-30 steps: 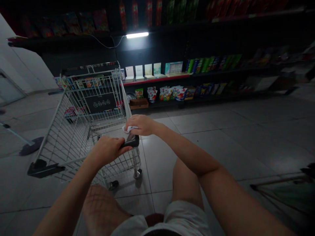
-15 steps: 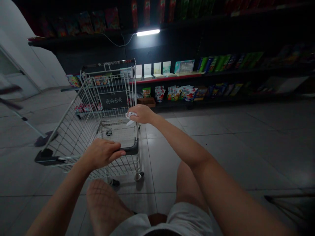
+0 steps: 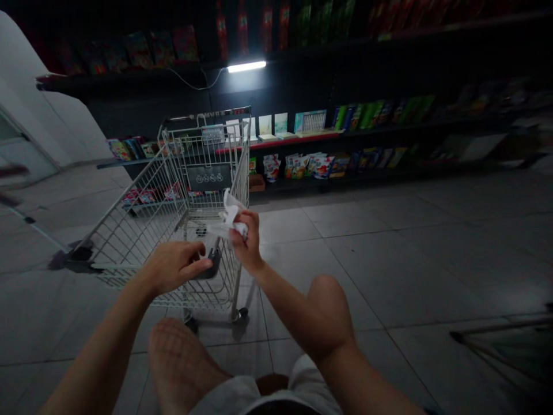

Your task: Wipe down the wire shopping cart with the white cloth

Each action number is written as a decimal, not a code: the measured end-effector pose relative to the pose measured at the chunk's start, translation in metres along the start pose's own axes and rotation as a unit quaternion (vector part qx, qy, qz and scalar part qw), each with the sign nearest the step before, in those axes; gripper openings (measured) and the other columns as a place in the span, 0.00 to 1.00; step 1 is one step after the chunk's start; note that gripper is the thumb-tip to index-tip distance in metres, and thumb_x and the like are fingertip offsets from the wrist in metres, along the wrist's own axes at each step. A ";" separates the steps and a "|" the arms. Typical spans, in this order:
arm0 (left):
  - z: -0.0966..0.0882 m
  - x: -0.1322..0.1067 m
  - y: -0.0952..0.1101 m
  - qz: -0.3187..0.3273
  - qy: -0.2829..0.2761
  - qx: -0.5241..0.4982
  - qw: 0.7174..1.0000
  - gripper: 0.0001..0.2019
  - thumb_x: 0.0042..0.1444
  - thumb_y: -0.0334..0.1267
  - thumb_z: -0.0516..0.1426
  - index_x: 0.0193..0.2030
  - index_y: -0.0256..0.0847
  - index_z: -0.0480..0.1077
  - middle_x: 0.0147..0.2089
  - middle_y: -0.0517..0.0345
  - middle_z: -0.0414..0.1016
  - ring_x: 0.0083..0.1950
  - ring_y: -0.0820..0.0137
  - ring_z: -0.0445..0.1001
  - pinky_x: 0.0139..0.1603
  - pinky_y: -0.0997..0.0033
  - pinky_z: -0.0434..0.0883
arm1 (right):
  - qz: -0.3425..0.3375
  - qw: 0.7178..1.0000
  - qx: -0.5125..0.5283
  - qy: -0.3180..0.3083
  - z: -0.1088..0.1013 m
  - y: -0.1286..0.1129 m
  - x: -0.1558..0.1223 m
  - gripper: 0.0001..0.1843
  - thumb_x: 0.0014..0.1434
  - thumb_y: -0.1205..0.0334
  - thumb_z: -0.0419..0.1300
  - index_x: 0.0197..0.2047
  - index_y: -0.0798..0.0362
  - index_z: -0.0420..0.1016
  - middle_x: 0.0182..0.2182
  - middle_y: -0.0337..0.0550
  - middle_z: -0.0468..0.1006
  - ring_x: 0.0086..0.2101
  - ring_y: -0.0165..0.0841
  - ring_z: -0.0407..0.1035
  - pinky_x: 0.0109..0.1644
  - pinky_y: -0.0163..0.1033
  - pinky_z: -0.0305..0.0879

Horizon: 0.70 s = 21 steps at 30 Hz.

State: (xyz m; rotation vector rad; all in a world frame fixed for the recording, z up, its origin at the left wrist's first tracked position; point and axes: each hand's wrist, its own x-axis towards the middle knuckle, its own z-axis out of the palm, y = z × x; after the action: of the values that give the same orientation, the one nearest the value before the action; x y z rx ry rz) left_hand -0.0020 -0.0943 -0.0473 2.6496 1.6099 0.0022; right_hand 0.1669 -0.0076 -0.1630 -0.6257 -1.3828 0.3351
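My right hand [image 3: 247, 240] pinches a crumpled white cloth [image 3: 228, 218] above the near end of a wire shopping cart [image 3: 142, 216]. The cloth hangs close to the cart's right side rail [image 3: 243, 178]. My left hand [image 3: 173, 267] is spread open, with its fingers over the cart's black push handle [image 3: 211, 266]. The hand partly hides the handle, and I cannot tell whether they touch. The left hand holds nothing.
Dark shelves [image 3: 380, 129] of packaged goods and cards run behind the cart, under a lit tube lamp [image 3: 246, 67]. Grey floor tiles [image 3: 380, 271] spread to the right. A mop [image 3: 60, 259] lies at left, and a wire frame [image 3: 496, 340] stands at lower right.
My right hand has come back toward me from the cart's far side rail and turned upward, with the cloth bunched in its fingers. My left hand has lifted slightly from the handle.
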 end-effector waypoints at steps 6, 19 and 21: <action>0.013 0.010 0.032 -0.060 0.029 0.112 0.992 0.22 0.65 0.56 0.41 0.35 0.42 0.63 0.30 0.54 0.74 0.31 0.63 0.73 0.29 0.67 0.53 | 0.138 0.990 -0.012 -0.037 0.017 0.034 -0.145 0.13 0.57 0.61 0.51 0.45 0.52 0.65 0.43 0.47 0.67 0.47 0.37 0.63 0.55 0.47 0.63; 0.012 0.008 0.014 -0.021 0.035 0.081 0.996 0.17 0.64 0.52 0.44 0.31 0.43 0.61 0.27 0.57 0.73 0.29 0.66 0.70 0.29 0.69 0.54 | 0.229 0.963 -0.054 -0.134 0.009 0.032 -0.134 0.10 0.51 0.61 0.53 0.39 0.47 0.64 0.47 0.49 0.67 0.55 0.42 0.62 0.63 0.51 0.59; 0.011 0.009 0.010 -0.019 0.028 0.069 0.997 0.18 0.63 0.52 0.44 0.31 0.43 0.61 0.26 0.58 0.72 0.28 0.66 0.69 0.29 0.69 0.55 | 0.311 0.942 -0.040 -0.121 0.004 0.043 -0.159 0.09 0.50 0.62 0.53 0.38 0.47 0.63 0.45 0.47 0.68 0.53 0.41 0.63 0.63 0.50 0.59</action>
State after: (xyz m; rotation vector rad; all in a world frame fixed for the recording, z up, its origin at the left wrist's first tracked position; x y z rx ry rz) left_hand 0.0114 -0.0917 -0.0584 2.7445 1.7376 -0.0377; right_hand 0.1404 -0.0630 -0.3161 -1.1192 -1.4086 0.8872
